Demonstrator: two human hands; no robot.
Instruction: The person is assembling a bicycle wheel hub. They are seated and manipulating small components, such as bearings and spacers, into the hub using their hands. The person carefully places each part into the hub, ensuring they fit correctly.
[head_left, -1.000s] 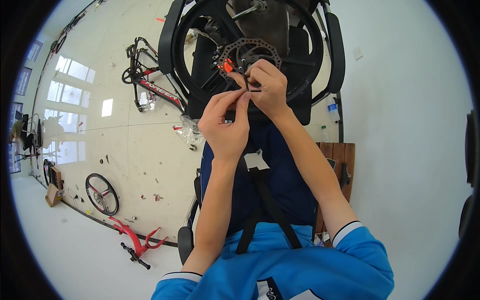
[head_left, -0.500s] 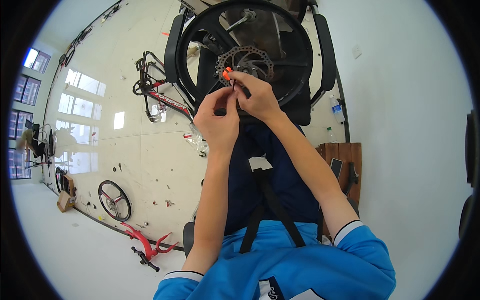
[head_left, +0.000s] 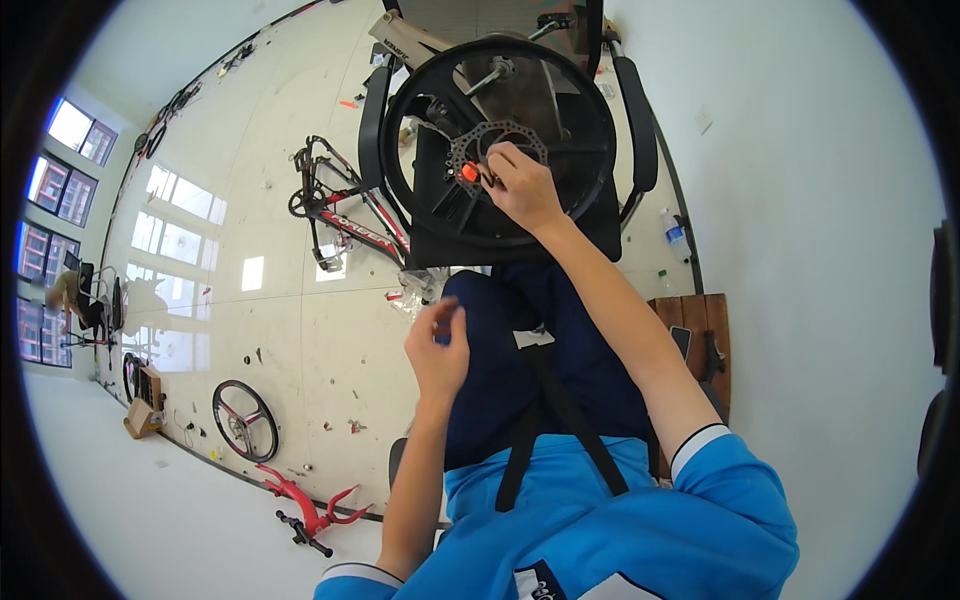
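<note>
A black wheel [head_left: 398, 125] with a perforated metal brake disc [head_left: 545, 152] lies on a black armchair in front of me. My right hand [head_left: 522, 190] is over the disc, its fingers closed on a small orange-ended item [head_left: 470, 172] with a thin dark part. The fingers cover much of that item, so its exact kind does not show. Close to my lap, my left hand [head_left: 437, 350] is raised off the wheel, slightly blurred, with thumb and fingers apart and nothing visible in it.
The chair's armrests [head_left: 637, 125] flank the wheel. Left on the floor are a red and black bike frame [head_left: 355, 225], a spoked wheel [head_left: 245, 420], a red fork [head_left: 305, 510] and scattered small parts. A wooden box [head_left: 710, 330] with a phone [head_left: 681, 341] and bottles [head_left: 675, 235] are at right.
My left hand has left the right hand's fingers and drawn back toward my lap. My right hand, still with the orange-ended item, has moved onto the disc. The view has shifted slightly.
</note>
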